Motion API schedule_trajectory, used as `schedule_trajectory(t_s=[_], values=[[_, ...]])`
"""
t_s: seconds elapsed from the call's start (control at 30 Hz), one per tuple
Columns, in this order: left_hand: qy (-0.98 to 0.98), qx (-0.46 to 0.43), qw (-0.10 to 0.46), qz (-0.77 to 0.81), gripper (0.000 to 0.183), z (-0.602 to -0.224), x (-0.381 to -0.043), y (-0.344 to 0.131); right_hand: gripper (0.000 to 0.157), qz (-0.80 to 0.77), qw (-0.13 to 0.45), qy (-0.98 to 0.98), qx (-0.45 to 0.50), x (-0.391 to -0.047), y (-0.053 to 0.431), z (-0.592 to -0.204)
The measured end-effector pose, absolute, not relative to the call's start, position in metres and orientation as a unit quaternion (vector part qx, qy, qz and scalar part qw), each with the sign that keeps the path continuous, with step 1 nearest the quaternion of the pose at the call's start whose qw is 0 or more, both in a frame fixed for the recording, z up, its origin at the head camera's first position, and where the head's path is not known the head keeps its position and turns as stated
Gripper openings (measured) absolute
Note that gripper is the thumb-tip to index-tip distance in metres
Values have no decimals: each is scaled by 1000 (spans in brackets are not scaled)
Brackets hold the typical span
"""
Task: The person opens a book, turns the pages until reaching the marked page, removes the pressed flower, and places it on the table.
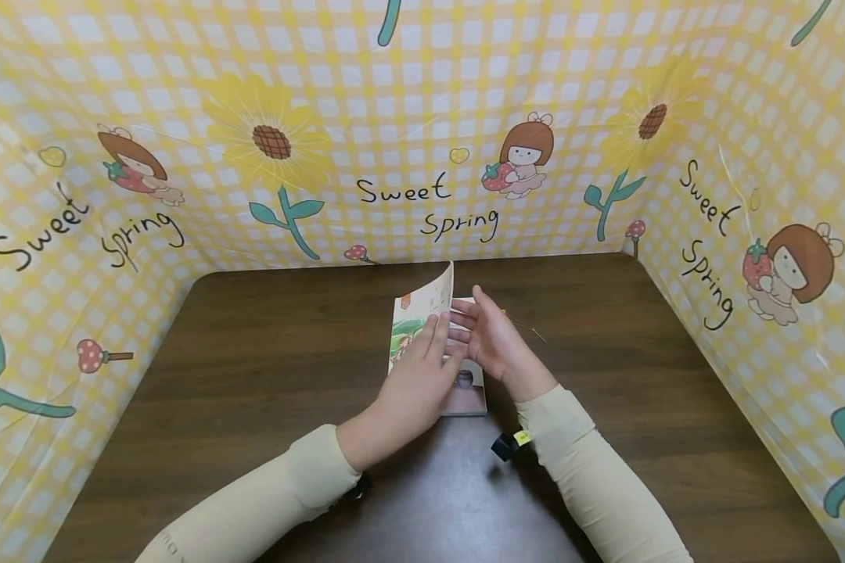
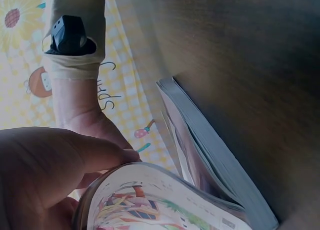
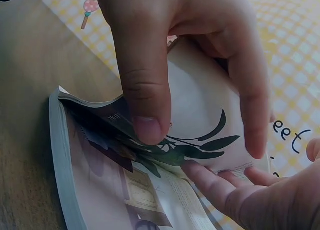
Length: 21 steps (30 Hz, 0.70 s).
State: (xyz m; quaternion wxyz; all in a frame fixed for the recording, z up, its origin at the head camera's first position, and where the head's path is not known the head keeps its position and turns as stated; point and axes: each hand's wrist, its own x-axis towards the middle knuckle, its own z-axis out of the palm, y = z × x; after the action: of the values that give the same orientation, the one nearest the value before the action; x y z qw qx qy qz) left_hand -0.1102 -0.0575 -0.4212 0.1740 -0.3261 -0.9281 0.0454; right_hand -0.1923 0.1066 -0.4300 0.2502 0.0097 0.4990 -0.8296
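Observation:
An open book (image 1: 465, 408) lies on the table, with a lifted section of illustrated pages (image 1: 426, 297) curving upward. My left hand (image 1: 415, 383) holds this section, fingers on the left face and thumb on the right. In the left wrist view its thumb bears on the curved page edge beside a colourful picture (image 2: 145, 207). From the right, my right hand (image 1: 500, 344) reaches in, palm toward me, fingers extended and thumb up. Its fingertips (image 3: 192, 171) touch the raised page's lower part, near a dark leaf print (image 3: 200, 150). Beneath, the thick page block (image 2: 225, 160) stays flat.
The dark wooden table (image 1: 289, 336) surrounds the book. A yellow checked cloth (image 1: 408, 102) with flowers and lettering walls the back and both sides. Beyond the right hand lies a thin strand (image 1: 537, 334). A small black camera (image 1: 508, 446) hangs beneath the right sleeve.

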Motion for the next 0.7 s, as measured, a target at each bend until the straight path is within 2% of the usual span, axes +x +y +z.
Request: schedule_trajectory(t_s=[0.3, 0.4, 0.57, 0.7], values=[[-913, -351, 187, 86, 50, -418, -108, -47, 72, -833, 253, 492, 18, -196, 108, -429], [-911, -363, 174, 88, 49, -415, -108, -43, 68, -833, 254, 490, 23, -196, 109, -429], [-917, -365, 153, 42, 50, -415, -107, -38, 68, -826, 252, 502, 38, -196, 110, -430], [-920, -358, 158, -14, 55, -416, -105, -36, 68, -819, 249, 516, 35, -197, 112, -432]])
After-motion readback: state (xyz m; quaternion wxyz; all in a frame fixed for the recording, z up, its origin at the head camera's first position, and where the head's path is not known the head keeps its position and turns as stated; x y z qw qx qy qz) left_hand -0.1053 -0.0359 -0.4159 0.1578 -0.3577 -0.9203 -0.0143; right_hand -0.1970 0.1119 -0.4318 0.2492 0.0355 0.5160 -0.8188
